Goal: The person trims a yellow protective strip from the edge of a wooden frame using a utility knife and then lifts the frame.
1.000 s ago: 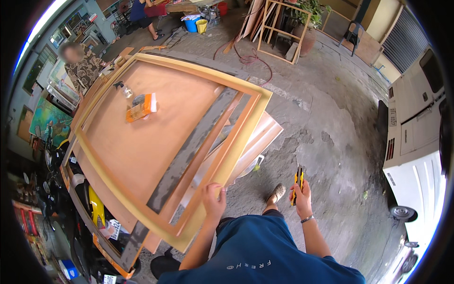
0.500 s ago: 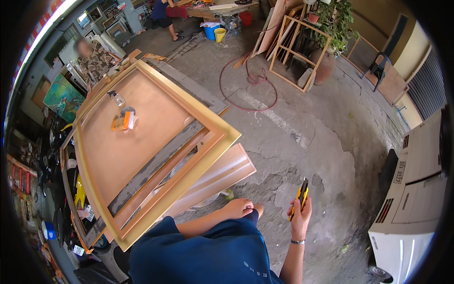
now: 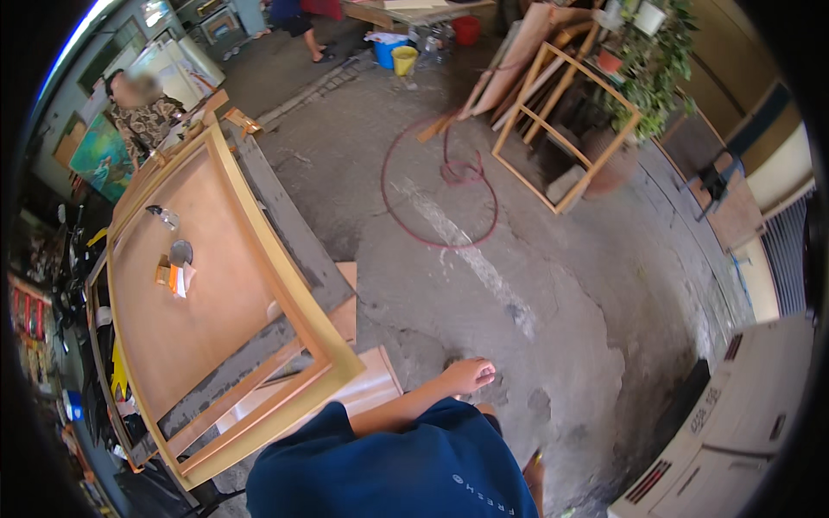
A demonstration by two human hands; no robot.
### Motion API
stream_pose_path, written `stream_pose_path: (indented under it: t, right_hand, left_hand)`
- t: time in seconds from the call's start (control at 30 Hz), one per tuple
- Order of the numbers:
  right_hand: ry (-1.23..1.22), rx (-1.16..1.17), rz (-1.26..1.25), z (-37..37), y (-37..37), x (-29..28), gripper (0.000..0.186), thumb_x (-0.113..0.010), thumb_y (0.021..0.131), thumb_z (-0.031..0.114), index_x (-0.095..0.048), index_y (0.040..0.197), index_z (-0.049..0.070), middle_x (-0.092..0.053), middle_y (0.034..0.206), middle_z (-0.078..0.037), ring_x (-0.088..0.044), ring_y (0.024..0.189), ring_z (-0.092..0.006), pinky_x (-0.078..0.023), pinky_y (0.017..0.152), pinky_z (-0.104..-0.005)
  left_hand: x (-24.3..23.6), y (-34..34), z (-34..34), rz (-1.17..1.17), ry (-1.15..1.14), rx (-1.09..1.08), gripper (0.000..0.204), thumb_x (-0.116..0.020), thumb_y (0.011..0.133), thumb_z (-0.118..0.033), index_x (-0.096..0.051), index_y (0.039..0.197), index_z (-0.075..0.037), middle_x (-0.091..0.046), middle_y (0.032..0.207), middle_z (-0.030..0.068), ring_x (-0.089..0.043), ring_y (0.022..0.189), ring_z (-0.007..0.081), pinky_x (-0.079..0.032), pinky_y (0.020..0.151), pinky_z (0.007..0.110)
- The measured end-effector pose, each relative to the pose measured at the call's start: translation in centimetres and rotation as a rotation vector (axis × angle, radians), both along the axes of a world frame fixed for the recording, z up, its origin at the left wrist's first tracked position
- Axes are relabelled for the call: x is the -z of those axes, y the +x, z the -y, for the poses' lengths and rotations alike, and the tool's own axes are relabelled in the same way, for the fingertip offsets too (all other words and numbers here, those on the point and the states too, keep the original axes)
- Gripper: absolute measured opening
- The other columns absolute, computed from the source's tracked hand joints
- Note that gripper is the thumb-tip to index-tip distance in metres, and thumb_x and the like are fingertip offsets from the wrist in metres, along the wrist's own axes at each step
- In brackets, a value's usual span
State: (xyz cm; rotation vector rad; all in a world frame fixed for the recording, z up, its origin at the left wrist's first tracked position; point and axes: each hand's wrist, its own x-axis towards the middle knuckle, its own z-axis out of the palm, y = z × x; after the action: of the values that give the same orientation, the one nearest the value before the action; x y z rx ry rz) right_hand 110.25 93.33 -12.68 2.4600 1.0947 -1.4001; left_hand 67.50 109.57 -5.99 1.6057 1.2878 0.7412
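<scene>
My left hand (image 3: 469, 376) hangs in front of my blue shirt, its fingers curled in and nothing visible in them. Low beside my shirt, my right hand (image 3: 534, 476) is mostly hidden; a small yellow bit of the utility knife (image 3: 538, 456) shows at it. To the left of my left hand lies a large gold-edged wooden frame (image 3: 338, 366), tilted, with a tan panel (image 3: 216, 293) inside. On the panel rest a clear spray bottle (image 3: 167, 217), a grey disc (image 3: 180, 253) and an orange-and-white packet (image 3: 179, 280).
A red hose (image 3: 496, 211) lies coiled on the concrete floor ahead. Leaning wood and a bare wooden frame (image 3: 567, 131) stand near a potted plant (image 3: 661, 86). A white van (image 3: 734, 423) is at the right. Another person (image 3: 142, 125) is beyond the gold-edged frame.
My view has turned, and the large frame sits farther left. My right hand has dropped with the utility knife from clear view to beside my shirt. My left hand reaches slightly farther forward.
</scene>
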Motion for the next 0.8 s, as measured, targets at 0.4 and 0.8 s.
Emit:
stream_pose_path:
  t: [0.4, 0.8]
  right_hand:
    - [-0.276, -0.056, -0.167, -41.2, -14.1, 7.4, 0.03, -0.057, 0.094, 0.028, -0.063, 0.09, -0.002, -0.067, 0.067, -0.018, -0.069, 0.056, -0.0306, -0.053, 0.048, -0.044]
    - [0.796, -0.814, -0.33, -112.1, -57.5, -1.7, 0.016, -0.05, 0.097, 0.013, -0.053, 0.11, 0.005, -0.052, 0.062, -0.004, -0.049, 0.044, -0.0157, -0.041, 0.039, -0.0314]
  left_hand:
    - [12.4, -23.3, -22.7, -0.029, -0.479, -0.817, 0.04, -0.064, 0.091, -0.036, -0.067, 0.107, 0.0, -0.071, 0.103, 0.0181, -0.07, 0.087, 0.0277, -0.056, 0.078, 0.039]
    - [16.5, -38.6, -31.0, 0.44, -0.922, -1.411, 0.03, -0.067, 0.089, -0.027, -0.069, 0.093, 0.002, -0.067, 0.073, 0.0104, -0.063, 0.06, 0.0208, -0.051, 0.053, 0.035]
